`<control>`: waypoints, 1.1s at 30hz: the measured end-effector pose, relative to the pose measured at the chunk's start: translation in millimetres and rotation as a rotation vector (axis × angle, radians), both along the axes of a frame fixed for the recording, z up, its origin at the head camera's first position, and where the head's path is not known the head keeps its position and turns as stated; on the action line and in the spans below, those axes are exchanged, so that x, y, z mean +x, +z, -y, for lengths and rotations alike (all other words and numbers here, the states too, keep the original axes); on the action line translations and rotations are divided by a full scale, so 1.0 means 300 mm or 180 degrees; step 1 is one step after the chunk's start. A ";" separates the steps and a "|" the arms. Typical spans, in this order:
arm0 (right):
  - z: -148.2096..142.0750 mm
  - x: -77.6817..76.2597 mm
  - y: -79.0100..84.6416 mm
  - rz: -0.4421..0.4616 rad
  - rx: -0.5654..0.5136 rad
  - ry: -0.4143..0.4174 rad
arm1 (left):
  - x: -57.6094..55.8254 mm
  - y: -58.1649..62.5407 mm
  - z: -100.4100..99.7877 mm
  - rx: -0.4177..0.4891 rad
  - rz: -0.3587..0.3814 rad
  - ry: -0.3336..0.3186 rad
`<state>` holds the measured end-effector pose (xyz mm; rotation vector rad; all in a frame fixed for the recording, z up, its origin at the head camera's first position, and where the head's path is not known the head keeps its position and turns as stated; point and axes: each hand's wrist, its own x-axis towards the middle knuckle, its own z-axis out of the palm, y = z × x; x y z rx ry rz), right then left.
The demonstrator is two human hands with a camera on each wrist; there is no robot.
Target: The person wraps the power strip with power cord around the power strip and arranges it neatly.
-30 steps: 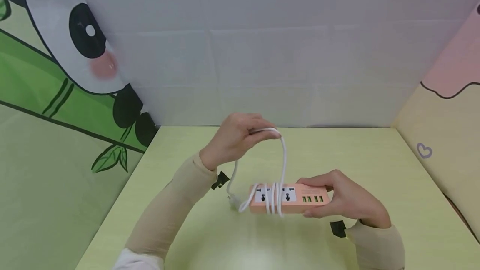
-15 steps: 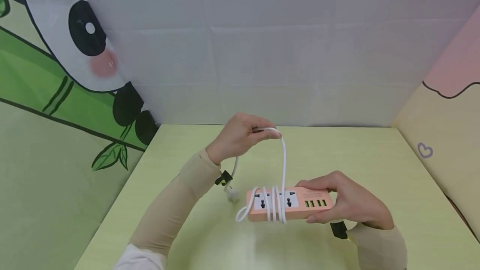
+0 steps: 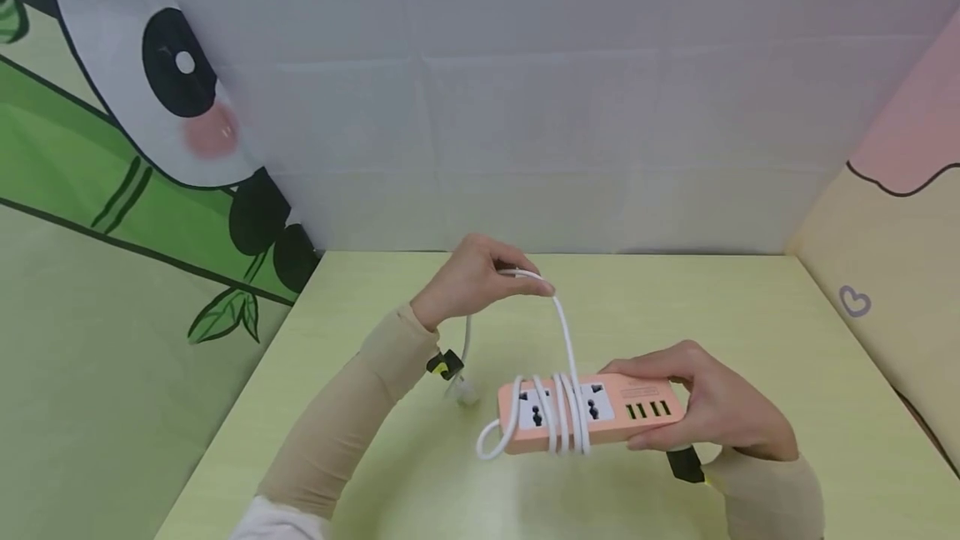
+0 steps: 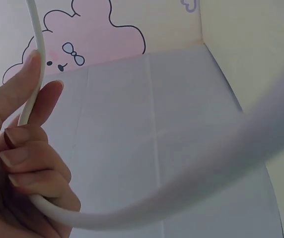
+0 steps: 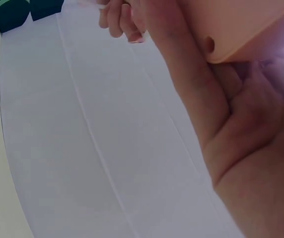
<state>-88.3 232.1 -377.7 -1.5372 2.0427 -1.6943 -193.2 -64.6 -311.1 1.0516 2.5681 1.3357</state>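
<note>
A pink power strip [image 3: 618, 394] with white sockets and several USB ports hangs over the table, tilted a little. My right hand [image 3: 723, 398] grips its right end between thumb and fingers; the right wrist view shows the strip's pink end [image 5: 241, 25] against the palm. Several turns of white cord [image 3: 562, 415] go round the strip's left half. Above and to the left, my left hand [image 3: 480, 277] pinches the cord, which runs taut down to the strip. In the left wrist view the curled fingers [image 4: 37, 158] also hold the cord. Its free end drops behind the left wrist to a whitish plug [image 3: 467, 392].
The pale yellow-green table [image 3: 675, 307] spreads beneath both hands. A grey-white wall sheet [image 3: 525, 123] rises at its back edge. Printed panels stand on the left [image 3: 135, 290] and right [image 3: 892, 273]. Dark wrist cameras [image 3: 686, 463] sit at both sleeves.
The power strip and right hand have moved slightly right and down, and the strip has tilted more towards the view. The left hand, still pinching the cord, has dipped a little. The plug swung up.
</note>
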 end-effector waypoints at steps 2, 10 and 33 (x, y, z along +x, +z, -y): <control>0.002 -0.002 -0.002 -0.0027 -0.0081 0.0056 | -0.006 -0.012 0.005 0.0031 0.0106 -0.0010; -0.021 0.000 -0.004 0.0034 -0.0235 -0.0051 | -0.015 -0.067 0.006 -0.0013 0.0404 -0.0077; -0.012 0.029 -0.008 0.0125 -0.0405 -0.0298 | 0.020 -0.164 0.036 -0.0105 0.0647 -0.0219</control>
